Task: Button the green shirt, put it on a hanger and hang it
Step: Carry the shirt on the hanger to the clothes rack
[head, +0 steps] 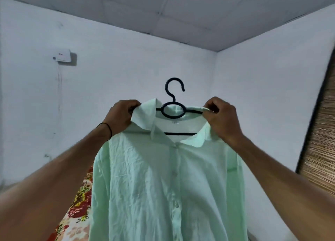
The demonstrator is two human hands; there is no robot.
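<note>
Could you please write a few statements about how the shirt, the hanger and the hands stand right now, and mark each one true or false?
1. The green shirt is on the black hanger. True.
2. The hanger's hook is caught on a rail. False: the hook stands free in the air in front of the wall; no rail shows.
3. The left hand and the right hand each grip one shoulder end of the hanger through the shirt. True.
4. The shirt front hangs wide open. False: the placket is closed, with buttons visible down the front.
5. A wristband sits on the right wrist. False: the dark band is on the left wrist.
</note>
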